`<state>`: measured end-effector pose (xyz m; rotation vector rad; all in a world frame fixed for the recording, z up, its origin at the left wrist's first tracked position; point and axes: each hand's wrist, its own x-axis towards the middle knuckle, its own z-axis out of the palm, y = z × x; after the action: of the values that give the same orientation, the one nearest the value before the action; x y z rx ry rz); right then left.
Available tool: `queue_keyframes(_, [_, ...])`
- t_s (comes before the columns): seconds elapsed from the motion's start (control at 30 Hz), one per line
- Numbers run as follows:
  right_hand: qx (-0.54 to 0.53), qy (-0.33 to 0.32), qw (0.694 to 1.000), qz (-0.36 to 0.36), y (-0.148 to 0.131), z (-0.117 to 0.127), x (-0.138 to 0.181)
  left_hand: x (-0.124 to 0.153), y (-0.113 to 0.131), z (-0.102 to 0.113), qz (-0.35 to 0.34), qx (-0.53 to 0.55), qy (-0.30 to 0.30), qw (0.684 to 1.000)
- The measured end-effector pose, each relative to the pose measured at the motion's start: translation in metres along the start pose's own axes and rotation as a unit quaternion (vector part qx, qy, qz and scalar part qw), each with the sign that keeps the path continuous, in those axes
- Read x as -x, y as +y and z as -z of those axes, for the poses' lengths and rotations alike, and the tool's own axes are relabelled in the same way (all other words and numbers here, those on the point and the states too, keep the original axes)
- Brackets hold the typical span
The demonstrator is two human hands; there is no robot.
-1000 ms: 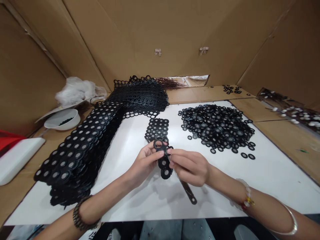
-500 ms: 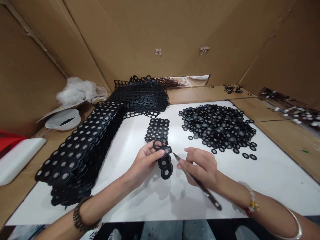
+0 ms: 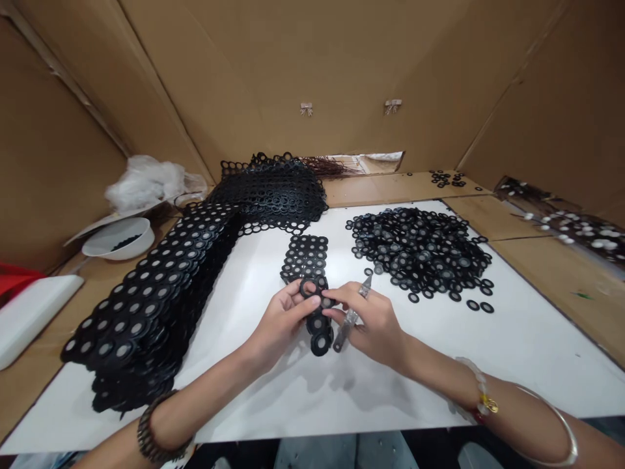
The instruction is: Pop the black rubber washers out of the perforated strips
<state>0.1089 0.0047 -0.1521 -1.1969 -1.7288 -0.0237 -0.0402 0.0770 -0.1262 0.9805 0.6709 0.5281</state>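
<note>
My left hand [image 3: 283, 319] pinches the top of a short strip of joined black rubber washers [image 3: 319, 329], which hangs down over the white board [image 3: 512, 339]. My right hand [image 3: 371, 319] has its fingertips on the same strip at the top. A thin metal blade [image 3: 352, 311] is tucked across that hand's fingers, point up. A small sheet of joined washers [image 3: 306, 255] lies just beyond both hands.
A tall stack of black washer sheets [image 3: 156, 286] runs along the left, with a heap of empty ring webbing [image 3: 273, 189] behind. Loose washers [image 3: 420, 247] pile at the right. A white bowl [image 3: 117, 238] and white tray [image 3: 29, 316] sit far left. Cardboard walls enclose everything.
My right hand drew away from the strip with the blade pointing at it, then came back. Its fingertips are on the strip again, and the blade has swung to point up.
</note>
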Motion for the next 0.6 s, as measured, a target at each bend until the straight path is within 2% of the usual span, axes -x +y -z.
queue_keyframes(0.1, [-0.012, 0.026, 0.999, 0.020, 0.007, 0.008, -0.009, 0.000, 0.003, 0.000, 0.005, -0.005, 0.012, 1.000])
queue_keyframes(0.17, [-0.001, 0.081, 0.996, 0.025, 0.021, 0.023, -0.018, 0.001, 0.009, 0.000, -0.003, -0.021, 0.030, 0.999])
queue_keyframes(0.23, [0.055, 0.173, 0.983, -0.026, 0.044, 0.043, -0.028, 0.004, 0.015, 0.003, -0.025, -0.062, 0.061, 0.996])
queue_keyframes(0.3, [0.152, 0.246, 0.952, -0.104, 0.071, 0.067, -0.032, 0.011, 0.020, 0.010, -0.050, -0.123, 0.097, 0.986])
queue_keyframes(0.33, [0.207, 0.251, 0.936, -0.137, 0.086, 0.078, -0.033, 0.016, 0.022, 0.015, -0.058, -0.157, 0.110, 0.980])
queue_keyframes(0.4, [0.307, 0.173, 0.915, -0.198, 0.112, 0.098, -0.030, 0.029, 0.024, 0.030, -0.064, -0.246, 0.125, 0.959])
queue_keyframes(0.43, [0.340, 0.121, 0.905, -0.225, 0.122, 0.106, -0.027, 0.036, 0.024, 0.039, -0.076, -0.318, 0.134, 0.936])
queue_keyframes(0.47, [0.359, 0.081, 0.896, -0.249, 0.131, 0.111, -0.025, 0.043, 0.025, 0.048, -0.097, -0.412, 0.155, 0.893])
queue_keyframes(0.5, [0.367, 0.057, 0.889, -0.268, 0.137, 0.115, -0.022, 0.050, 0.025, 0.057, -0.119, -0.513, 0.177, 0.831])
queue_keyframes(0.53, [0.367, 0.050, 0.885, -0.281, 0.142, 0.117, -0.020, 0.056, 0.025, 0.064, -0.122, -0.596, 0.202, 0.768])
queue_keyframes(0.57, [0.361, 0.057, 0.885, -0.288, 0.145, 0.117, -0.019, 0.061, 0.025, 0.070, -0.125, -0.643, 0.221, 0.723])
queue_keyframes(0.6, [0.351, 0.068, 0.888, -0.288, 0.146, 0.116, -0.018, 0.066, 0.025, 0.072, -0.128, -0.664, 0.225, 0.702])
